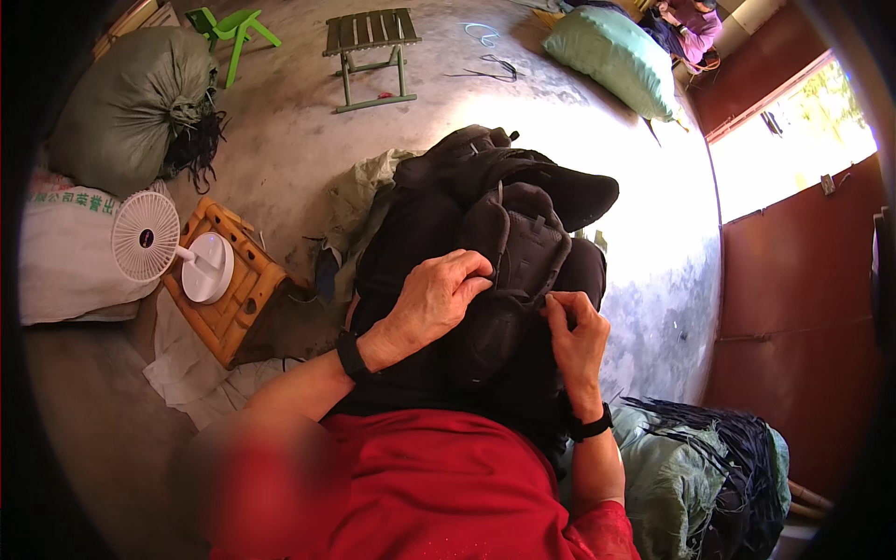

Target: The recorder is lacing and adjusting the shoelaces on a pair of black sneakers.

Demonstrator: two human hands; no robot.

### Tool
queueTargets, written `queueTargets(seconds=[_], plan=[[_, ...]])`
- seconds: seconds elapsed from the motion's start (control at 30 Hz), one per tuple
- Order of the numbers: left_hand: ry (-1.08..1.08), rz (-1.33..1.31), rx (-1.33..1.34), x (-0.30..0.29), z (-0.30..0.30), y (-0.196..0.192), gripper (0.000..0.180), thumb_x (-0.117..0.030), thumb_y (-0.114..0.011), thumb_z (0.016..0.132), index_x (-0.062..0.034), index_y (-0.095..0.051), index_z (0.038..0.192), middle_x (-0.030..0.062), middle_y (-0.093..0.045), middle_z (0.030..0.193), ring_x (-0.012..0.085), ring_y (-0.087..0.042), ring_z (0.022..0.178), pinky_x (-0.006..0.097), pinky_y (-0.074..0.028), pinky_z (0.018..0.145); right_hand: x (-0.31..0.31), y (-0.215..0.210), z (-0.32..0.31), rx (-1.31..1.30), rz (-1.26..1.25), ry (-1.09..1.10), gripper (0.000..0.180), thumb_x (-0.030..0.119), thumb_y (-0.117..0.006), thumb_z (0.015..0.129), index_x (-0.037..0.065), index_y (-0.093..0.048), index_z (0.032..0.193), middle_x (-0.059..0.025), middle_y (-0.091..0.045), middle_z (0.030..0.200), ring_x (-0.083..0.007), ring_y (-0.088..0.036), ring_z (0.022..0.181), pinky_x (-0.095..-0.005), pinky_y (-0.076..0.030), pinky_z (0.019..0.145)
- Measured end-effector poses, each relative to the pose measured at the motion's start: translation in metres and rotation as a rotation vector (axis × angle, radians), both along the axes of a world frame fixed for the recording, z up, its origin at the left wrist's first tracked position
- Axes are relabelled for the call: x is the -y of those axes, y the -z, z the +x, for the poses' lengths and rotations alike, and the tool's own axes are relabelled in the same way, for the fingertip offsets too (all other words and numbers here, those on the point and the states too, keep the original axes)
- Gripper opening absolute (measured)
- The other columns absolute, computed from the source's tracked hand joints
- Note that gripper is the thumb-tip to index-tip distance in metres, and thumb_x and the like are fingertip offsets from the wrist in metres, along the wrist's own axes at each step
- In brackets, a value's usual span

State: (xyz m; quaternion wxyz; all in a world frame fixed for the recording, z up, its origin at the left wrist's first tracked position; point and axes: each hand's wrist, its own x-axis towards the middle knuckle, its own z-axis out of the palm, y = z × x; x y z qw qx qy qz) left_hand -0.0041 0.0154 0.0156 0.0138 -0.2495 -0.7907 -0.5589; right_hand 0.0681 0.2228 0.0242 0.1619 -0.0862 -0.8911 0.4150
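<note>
A black shoe (pixel 487 338) lies across my dark-clothed lap, its toe toward me and its tongue (pixel 537 245) standing up at the far end. At the left edge of its opening, my left hand (pixel 437 297) is closed in a pinch on a dark shoelace. My right hand (pixel 579 343) pinches at the shoe's right side, its fingertips closed on a dark strand that looks like the other part of the lace. Dark on dark, the strand is hard to follow. Beyond this shoe, more black shoes (pixel 571 191) lie piled on my knees.
To my left, a white fan (pixel 207 268) stands on a bamboo stool (pixel 245 303), beside stuffed sacks (pixel 126 107). A slatted folding stool (pixel 373 35) and a green chair (pixel 229 28) stand farther off. At my right, dark laces (pixel 719 439) cover a pale green sack (pixel 658 481). Another person (pixel 693 33) sits far right.
</note>
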Motion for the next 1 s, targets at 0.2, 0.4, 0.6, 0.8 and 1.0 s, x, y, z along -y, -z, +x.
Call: queueTargets(seconds=[0.2,0.4,0.6,0.8,1.0], plan=[[-0.063,-0.096,-0.017,0.004,0.005,-0.007,0.006,-0.008,-0.07,0.084,-0.0035,-0.066,0.088,0.0084,-0.065,0.08,0.0229,-0.065,0.071,0.033,-0.049,0.063,0.018,-0.001,-0.003,-0.175,0.57,-0.04,0.002,0.007,-0.066,0.087,0.005,-0.066,0.088,-0.0108,-0.068,0.079,-0.029,-0.067,0.068,-0.0363,-0.049,0.058],[-0.136,0.005,-0.009,0.013,-0.003,0.002,0.005,-0.009,-0.067,0.087,-0.0048,-0.069,0.088,0.006,-0.063,0.074,0.0161,-0.061,0.065,0.03,-0.047,0.058,-0.008,-0.009,-0.012,0.213,-0.295,-0.136,0.005,0.003,-0.066,0.088,-0.001,-0.065,0.091,-0.0058,-0.069,0.072,-0.0074,-0.057,0.055,-0.0238,-0.046,0.05],[-0.062,-0.023,0.206,0.015,0.002,-0.007,0.01,-0.013,-0.068,0.088,-0.0041,-0.07,0.091,0.0037,-0.063,0.066,0.0064,-0.054,0.058,0.025,-0.043,0.054,-0.003,0.0,-0.005,0.138,-0.194,-0.08,0.005,0.003,-0.066,0.088,0.0,-0.064,0.091,-0.0066,-0.068,0.072,-0.009,-0.059,0.054,-0.0239,-0.047,0.05],[-0.094,-0.109,0.138,0.022,0.003,-0.001,0.014,-0.014,-0.068,0.088,-0.0035,-0.068,0.097,0.0038,-0.063,0.061,0.0066,-0.055,0.053,0.026,-0.044,0.052,-0.002,0.002,-0.005,0.111,-0.213,-0.069,0.005,0.004,-0.066,0.088,0.0,-0.064,0.09,-0.0068,-0.068,0.071,-0.0098,-0.059,0.054,-0.0243,-0.047,0.05],[0.057,0.55,0.604,0.035,0.005,-0.011,0.024,-0.009,-0.049,0.1,0.0008,-0.058,0.12,0.0093,-0.067,0.104,0.0078,-0.058,0.058,0.02,-0.048,0.054,-0.002,0.0,-0.004,0.147,-0.197,-0.051,0.005,0.003,-0.066,0.088,0.0,-0.063,0.09,-0.0068,-0.067,0.07,-0.01,-0.059,0.054,-0.0245,-0.047,0.05]])
